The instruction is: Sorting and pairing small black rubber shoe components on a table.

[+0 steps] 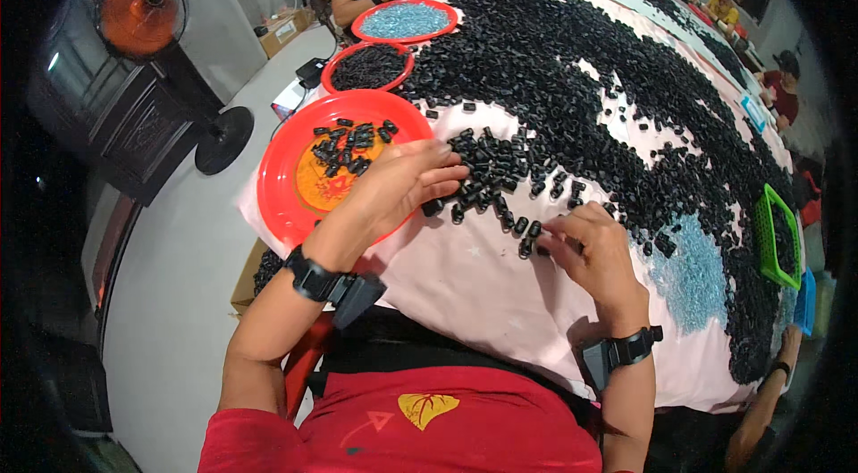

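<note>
Small black plastic pieces (487, 160) lie in a loose spread between my two hands, on a pale pink cloth (474, 267). My left hand (402, 180) reaches over the right rim of a red round tray (279, 160). Its fingers stretch toward the pieces and touch the nearest ones; its palm side is hidden. More black pieces (344, 147) sit in the tray, on its orange patterned middle. Farther right, my right hand (590, 250) hovers low at the front edge of the spread, fingers bent but apart, beside a few pieces. Nothing held shows in it.
A large heap of black pieces (536, 44) covers the table. Red bowls hold clear bluish parts (407, 20) and thin black parts (368, 67). Clear bluish parts (693, 272) lie right, near a green basket (776, 236). Co-workers sit around; a fan (143, 13) stands left.
</note>
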Tool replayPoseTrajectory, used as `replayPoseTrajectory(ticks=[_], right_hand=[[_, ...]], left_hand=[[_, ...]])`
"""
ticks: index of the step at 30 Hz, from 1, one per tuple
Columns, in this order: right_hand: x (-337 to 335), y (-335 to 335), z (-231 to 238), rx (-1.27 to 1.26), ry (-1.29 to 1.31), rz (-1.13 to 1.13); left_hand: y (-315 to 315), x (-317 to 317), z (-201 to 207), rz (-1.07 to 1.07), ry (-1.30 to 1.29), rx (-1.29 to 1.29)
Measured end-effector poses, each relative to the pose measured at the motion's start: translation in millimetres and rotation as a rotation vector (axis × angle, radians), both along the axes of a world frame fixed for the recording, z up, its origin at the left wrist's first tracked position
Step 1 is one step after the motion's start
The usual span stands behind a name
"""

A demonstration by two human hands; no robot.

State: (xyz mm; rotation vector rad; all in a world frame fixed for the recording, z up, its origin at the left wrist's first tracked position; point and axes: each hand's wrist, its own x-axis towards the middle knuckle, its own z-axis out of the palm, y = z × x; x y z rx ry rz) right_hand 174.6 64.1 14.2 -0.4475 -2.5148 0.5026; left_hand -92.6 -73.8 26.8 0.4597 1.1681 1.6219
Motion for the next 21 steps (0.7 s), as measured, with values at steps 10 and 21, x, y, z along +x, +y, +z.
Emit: replayPoseTrajectory(ticks=[10,21], right_hand=[[5,3,1,-0.018,0.005,-0.112],[7,7,2,0.037,0.085,-0.175]], left_hand=[[-10,15,-7,-0.030,0.302,0.033],[3,100,-34,-0.539,1.485,0.365]])
